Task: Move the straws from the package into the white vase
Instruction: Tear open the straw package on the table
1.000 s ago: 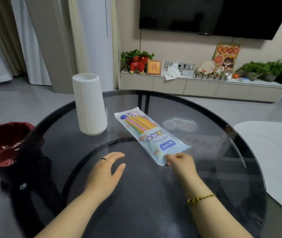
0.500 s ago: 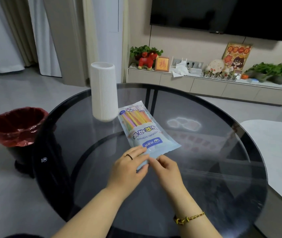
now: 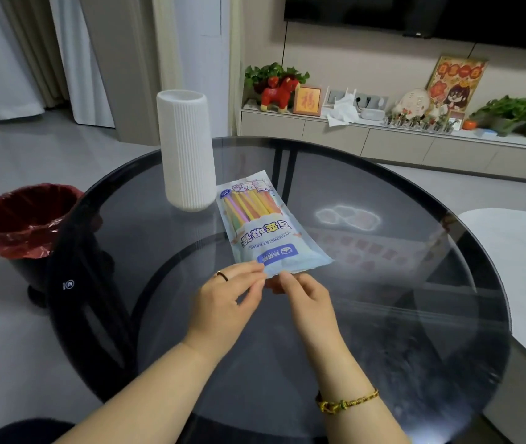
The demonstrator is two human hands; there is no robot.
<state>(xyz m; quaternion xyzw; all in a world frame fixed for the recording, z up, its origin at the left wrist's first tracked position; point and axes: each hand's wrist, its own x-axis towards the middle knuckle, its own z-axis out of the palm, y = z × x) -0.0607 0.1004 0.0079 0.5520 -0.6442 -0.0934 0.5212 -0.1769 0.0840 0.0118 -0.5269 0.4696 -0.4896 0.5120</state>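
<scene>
1. the left hand (image 3: 223, 299) and right hand (image 3: 306, 302) both pinch the near edge of the package (image 3: 268, 232).
2. the straws (image 3: 249, 205) lie inside it, flat on the tabletop (image 3: 383, 283), far end just beside the upright white vase (image 3: 188, 155).
3. the glass runs wide to the right; a bin (image 3: 18, 219) stands off the left rim.

Single head-worn wide-angle view, looking forward and down across a round glass table (image 3: 383, 315).
It sits close above the table's near edge; the left hand (image 3: 223, 299) and right hand (image 3: 306, 302) reach in over it, a low cabinet (image 3: 399, 145) lies beyond the table, a bin (image 3: 21, 219) left of it.
</scene>
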